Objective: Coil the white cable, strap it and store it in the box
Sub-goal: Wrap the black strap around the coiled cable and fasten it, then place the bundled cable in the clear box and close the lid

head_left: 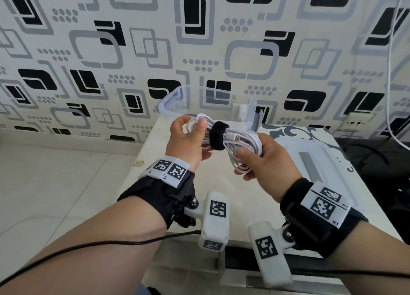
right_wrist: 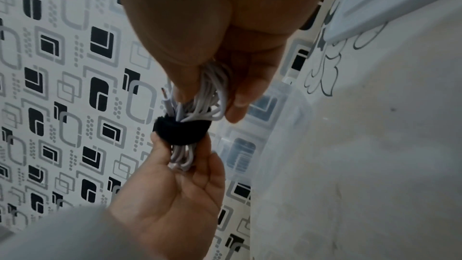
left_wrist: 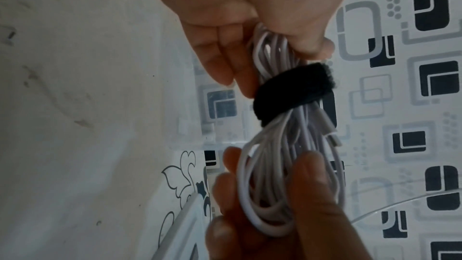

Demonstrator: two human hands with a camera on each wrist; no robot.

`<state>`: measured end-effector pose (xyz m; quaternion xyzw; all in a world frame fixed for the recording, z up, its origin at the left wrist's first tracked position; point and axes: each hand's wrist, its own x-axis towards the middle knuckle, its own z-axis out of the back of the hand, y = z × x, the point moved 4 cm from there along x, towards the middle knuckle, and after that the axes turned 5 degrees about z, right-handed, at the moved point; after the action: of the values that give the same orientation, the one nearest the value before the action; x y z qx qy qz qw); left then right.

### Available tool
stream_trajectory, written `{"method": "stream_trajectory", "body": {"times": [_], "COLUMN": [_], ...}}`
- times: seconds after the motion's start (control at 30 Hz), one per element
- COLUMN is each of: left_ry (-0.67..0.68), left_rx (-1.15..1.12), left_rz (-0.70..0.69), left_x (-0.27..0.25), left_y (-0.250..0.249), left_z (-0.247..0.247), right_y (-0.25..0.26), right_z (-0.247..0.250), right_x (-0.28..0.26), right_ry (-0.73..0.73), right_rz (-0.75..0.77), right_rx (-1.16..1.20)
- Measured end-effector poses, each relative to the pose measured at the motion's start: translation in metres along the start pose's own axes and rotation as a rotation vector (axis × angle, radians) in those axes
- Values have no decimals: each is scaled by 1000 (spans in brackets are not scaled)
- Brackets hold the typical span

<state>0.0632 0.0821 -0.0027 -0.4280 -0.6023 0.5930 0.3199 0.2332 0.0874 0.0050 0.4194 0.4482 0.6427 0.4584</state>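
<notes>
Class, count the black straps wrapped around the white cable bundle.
1. The black strap wraps the middle of the white cable, between the left hand and right hand.

We cannot see inside the clear plastic box (head_left: 175,103); the coiled white cable (head_left: 241,143) hides its near wall, and the black fabric strap (head_left: 217,137) covers the coil's middle.

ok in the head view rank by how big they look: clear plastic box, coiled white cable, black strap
1. Clear plastic box, though partly hidden behind the cable.
2. Coiled white cable, nearer the camera, so the gap is unsure.
3. Black fabric strap wrapped around the coil, plainly smallest.
</notes>
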Motion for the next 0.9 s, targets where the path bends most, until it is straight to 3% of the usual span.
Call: {"method": "stream_trajectory", "body": {"times": [0.23,0.43,0.57,0.77,0.9], "left_ry": [172,64,65,73,50], "left_rx": [42,-166,-243,-271,-267], "left_rz": [-43,29,65,147,157], "left_x": [-4,12,20,26,29], "left_y": [-14,-13,-14,-16,-15], "left_z": [-5,9,11,16,22], "right_y": [12,25,37,42,45], "right_z": [14,1,-12,-25,-26], "right_x": [5,36,71,97,101], "right_ry": [-152,-200,-196,-157,-141], "right_rz": [9,-73,-183,-287,-266], "right_rx": [1,154,263,108,-229]}}
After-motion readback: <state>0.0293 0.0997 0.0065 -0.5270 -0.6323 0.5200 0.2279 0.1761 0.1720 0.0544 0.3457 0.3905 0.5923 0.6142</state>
